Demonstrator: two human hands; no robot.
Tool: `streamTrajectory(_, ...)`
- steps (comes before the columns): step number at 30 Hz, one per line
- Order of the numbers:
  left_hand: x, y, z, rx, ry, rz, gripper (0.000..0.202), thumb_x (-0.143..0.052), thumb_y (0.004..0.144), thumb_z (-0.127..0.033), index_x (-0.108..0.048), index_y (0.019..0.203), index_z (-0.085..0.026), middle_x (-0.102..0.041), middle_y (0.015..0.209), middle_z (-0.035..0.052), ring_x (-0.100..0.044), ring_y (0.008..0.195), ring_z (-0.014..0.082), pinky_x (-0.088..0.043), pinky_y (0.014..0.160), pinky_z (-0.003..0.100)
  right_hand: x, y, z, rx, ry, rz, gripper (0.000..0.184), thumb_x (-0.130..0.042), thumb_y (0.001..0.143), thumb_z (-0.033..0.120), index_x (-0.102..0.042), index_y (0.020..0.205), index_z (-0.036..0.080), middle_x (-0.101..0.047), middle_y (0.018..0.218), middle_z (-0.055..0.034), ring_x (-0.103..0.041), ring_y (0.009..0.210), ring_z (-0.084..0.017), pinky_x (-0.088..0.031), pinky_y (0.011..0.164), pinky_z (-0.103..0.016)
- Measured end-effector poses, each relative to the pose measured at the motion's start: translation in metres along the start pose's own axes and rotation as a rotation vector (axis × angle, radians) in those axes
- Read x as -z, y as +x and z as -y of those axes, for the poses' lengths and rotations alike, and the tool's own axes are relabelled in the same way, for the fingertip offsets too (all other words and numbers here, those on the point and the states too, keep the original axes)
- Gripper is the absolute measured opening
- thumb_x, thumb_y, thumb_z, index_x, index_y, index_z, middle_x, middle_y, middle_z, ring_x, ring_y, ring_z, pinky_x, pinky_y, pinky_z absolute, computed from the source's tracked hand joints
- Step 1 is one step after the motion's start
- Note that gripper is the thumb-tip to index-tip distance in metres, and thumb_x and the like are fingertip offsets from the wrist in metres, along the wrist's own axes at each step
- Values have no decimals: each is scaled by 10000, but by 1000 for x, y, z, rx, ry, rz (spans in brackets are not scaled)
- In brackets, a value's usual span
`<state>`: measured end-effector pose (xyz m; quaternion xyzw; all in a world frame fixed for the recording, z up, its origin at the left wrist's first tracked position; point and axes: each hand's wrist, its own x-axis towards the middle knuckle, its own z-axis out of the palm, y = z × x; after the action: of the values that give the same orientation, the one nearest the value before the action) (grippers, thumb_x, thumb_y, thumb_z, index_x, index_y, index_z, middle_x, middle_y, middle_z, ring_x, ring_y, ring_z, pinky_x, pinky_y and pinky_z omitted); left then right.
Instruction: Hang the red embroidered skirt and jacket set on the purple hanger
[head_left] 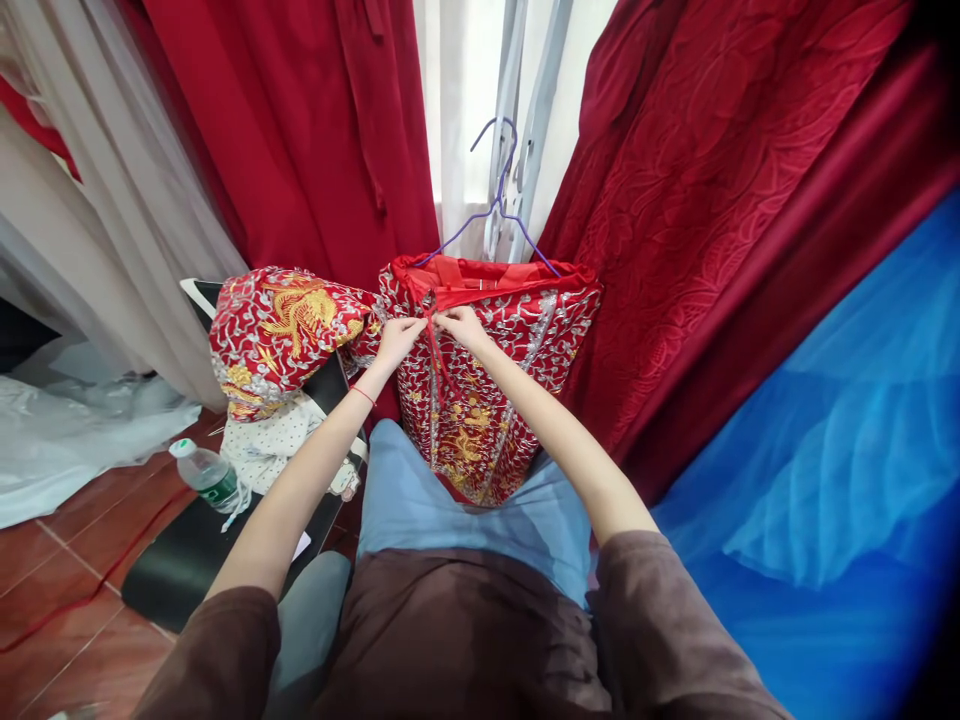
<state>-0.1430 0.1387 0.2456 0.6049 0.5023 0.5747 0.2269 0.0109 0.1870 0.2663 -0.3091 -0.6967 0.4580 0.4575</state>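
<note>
A red skirt (480, 420) with silver and gold embroidery lies across my lap, its waist spread wide toward the purple wire hanger (498, 190). The hanger's arms reach down inside the waistband. At the waist's left part, my left hand (400, 338) and my right hand (459, 326) meet with pinched fingers on a thin red tie cord (437, 362). Its loose ends dangle down the front of the cloth. Just where the fingertips grip, the cord is partly hidden. A matching embroidered red garment (274, 335) lies bunched to the left.
On a black seat (180, 560) at the left lie a water bottle (206, 470) and a dotted white cloth (270, 437). Red gowns (300, 120) hang behind, and a blue gown (832, 470) spreads at the right. White tulle (82, 440) covers some floor tiles.
</note>
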Motion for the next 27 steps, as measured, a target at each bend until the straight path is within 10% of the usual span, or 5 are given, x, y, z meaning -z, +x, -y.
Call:
streamTrajectory(6, -1, -7, -9, -24, 86, 46, 294, -603, 845, -326, -714, 638, -149, -644, 609, -17, -558, 633, 141, -404, 660, 248, -1, -1, -3, -13, 7, 10, 385, -821, 668, 493, -602, 602, 184, -583, 573, 28, -503, 595, -113, -449, 660, -273)
streamTrajectory(16, -2, -17, -23, -99, 296, -284, 153, -671, 793, -312, -784, 815, -213, -770, 858, 35, -684, 838, 209, -468, 820, 299, -18, -23, -1, -77, 313, -111, 260, -668, 755, 433, -578, 660, 208, -640, 739, 17, -595, 786, -144, -459, 715, -251)
streamTrajectory(22, -5, -4, -13, 42, -196, -211, 107, -610, 765, -242, -658, 681, -196, -707, 761, 15, -651, 781, 165, -487, 766, 265, -1, -69, -29, -164, 455, -148, 458, -612, 786, 532, -363, 558, 223, -575, 692, 4, -607, 750, -150, -461, 675, -250)
streamTrajectory(27, -26, -6, -9, 299, -635, -106, 154, -613, 783, -296, -568, 666, -206, -676, 728, 11, -668, 769, 154, -511, 739, 258, -5, -117, -55, -145, 398, -228, 460, -659, 742, 618, -461, 600, 228, -611, 761, -4, -571, 770, -160, -467, 713, -275)
